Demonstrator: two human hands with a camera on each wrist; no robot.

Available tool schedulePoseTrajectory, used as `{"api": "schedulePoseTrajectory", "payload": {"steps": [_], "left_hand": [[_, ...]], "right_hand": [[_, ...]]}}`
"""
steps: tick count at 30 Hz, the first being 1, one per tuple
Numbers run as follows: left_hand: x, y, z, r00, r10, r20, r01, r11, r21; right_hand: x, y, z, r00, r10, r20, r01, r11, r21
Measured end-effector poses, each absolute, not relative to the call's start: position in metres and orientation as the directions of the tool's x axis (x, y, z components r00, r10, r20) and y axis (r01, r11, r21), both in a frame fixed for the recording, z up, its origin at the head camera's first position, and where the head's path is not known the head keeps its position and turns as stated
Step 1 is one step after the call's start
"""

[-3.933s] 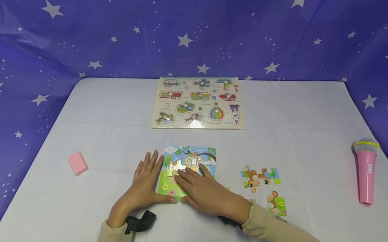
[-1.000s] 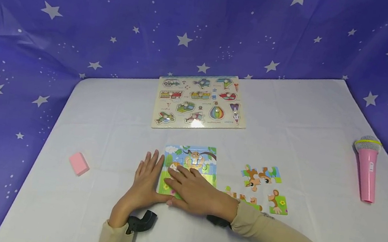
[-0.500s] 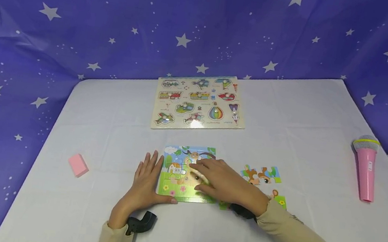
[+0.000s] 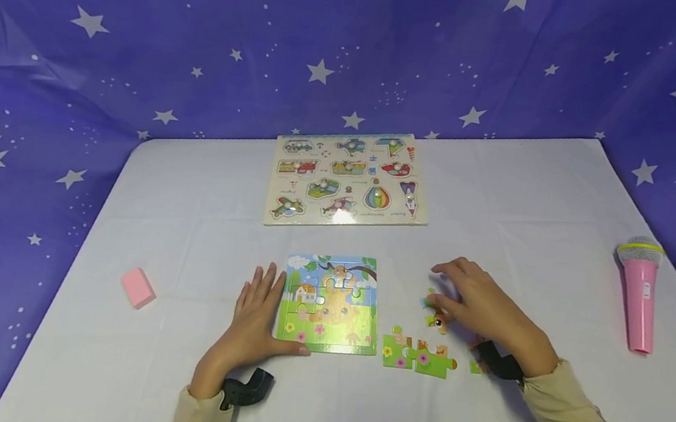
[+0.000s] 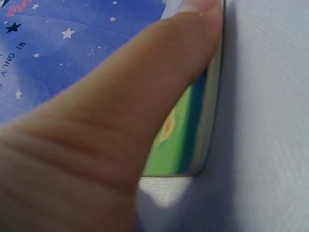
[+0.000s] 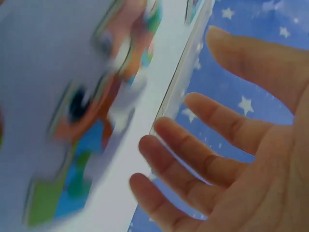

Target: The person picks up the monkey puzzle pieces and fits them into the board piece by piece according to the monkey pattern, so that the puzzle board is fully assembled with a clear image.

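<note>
A square jigsaw puzzle [image 4: 334,310] with a house, branch and animal picture lies flat on the table. My left hand [image 4: 253,321] rests along its left side, fingers straight, thumb across the near left corner. In the left wrist view the thumb [image 5: 145,72] lies over the puzzle's edge. My right hand [image 4: 485,309] hovers over loose jigsaw pieces, fingers apart with nothing between them. Below it shows a piece with an eye [image 4: 440,323]; another eye piece [image 6: 77,113] appears in the right wrist view. Two joined green pieces [image 4: 431,366] lie between puzzle and right hand.
Behind the puzzle lies a wooden knob puzzle board [image 4: 343,222] with vehicle shapes. A pink block [image 4: 138,288] sits at the left, and a pink toy microphone [image 4: 640,301] at the right edge. A starry purple cloth [image 4: 271,38] hangs behind the white table.
My right hand has lifted from the jigsaw puzzle, where it lay before, and moved right over the loose pieces. The puzzle's picture is now uncovered. My left hand stays in place.
</note>
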State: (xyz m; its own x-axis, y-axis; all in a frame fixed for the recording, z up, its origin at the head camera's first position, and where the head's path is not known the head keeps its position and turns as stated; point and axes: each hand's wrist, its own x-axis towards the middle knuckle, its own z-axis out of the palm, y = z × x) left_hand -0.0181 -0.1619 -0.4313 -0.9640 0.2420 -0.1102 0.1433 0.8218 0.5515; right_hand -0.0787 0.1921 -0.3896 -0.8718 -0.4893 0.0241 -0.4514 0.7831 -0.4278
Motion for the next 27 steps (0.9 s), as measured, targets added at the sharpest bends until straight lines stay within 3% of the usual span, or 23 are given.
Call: {"api": "schedulePoseTrajectory", "payload": {"steps": [10, 21, 27], "left_hand": [[-0.018, -0.162, -0.433, -0.964, 0.246, -0.106, 0.148, 0.818, 0.555], [-0.018, -0.161, -0.432, -0.965, 0.238, -0.114, 0.135, 0.816, 0.563], [-0.018, -0.162, -0.430, -0.965, 0.238, -0.110, 0.139, 0.820, 0.555]], "right_hand": [[-0.075, 0.206, -0.388, -0.870, -0.475, -0.130, -0.370, 0.805, -0.465], [-0.066, 0.203, -0.400, -0.874, -0.486, -0.017, -0.441, 0.808, -0.390], [-0.063, 0.200, -0.404, -0.887, -0.462, -0.019, -0.420, 0.822, -0.385]]}}
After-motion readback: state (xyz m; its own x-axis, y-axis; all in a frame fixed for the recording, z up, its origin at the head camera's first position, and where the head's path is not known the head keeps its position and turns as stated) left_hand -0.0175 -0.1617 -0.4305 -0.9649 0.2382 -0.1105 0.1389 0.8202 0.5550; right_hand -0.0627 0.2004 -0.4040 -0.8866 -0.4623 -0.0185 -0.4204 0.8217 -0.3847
